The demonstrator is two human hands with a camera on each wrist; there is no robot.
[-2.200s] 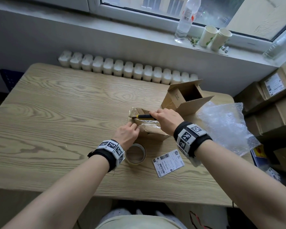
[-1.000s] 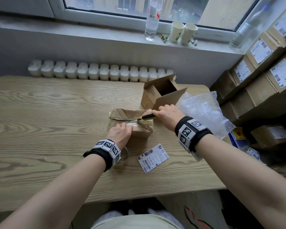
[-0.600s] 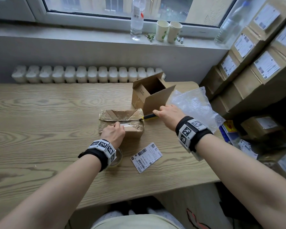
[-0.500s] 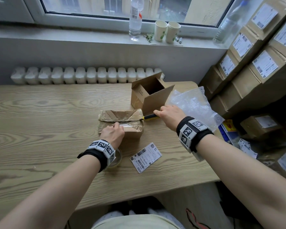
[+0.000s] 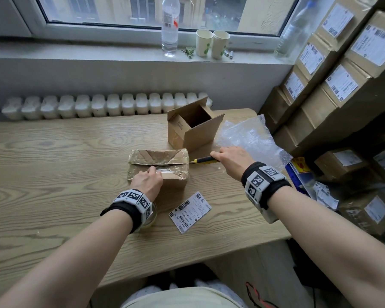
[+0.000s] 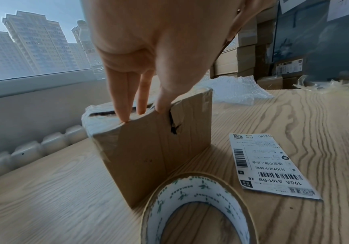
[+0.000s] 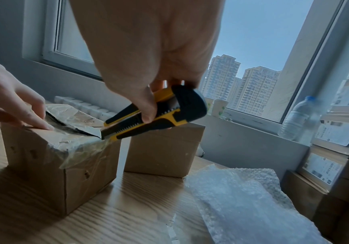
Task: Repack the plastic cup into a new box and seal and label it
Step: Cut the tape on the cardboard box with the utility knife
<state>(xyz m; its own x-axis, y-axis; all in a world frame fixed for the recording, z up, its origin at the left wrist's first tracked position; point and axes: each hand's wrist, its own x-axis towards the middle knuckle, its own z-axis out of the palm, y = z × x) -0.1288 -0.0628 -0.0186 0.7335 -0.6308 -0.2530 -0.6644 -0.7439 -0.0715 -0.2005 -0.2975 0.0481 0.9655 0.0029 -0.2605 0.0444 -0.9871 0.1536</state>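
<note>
Now our right hand [image 5: 230, 160] is curled round the yellow-and-black utility knife [image 7: 154, 113], thumb on the slider, its tip just at the right end of the old, tape-wrapped brown cardboard box [image 5: 159, 167]. A second ago the blade was over the middle of the lid; it has since run to the right and come clear of the edge, so we judge the seam tape is cut through. Our left hand [image 5: 147, 181] presses down with nearly straight fingers [image 6: 123, 105] on the near flap beside the dark slit, holding the box steady as before.

The plastic cup cannot be seen; we take it to be inside this box, whose flaps lie almost shut. Behind and to the right stands the new open brown cardboard box [image 5: 193, 127], empty as far as we see, with the clear bubble wrap sheet [image 5: 249, 138] beside it. Near us lie the white printed shipping label [image 5: 190, 211] and the roll of clear packing tape [image 6: 198, 208] on the pale wooden table [image 5: 53, 174]. Next, we judge, the knife goes down and the flaps get lifted.
</note>
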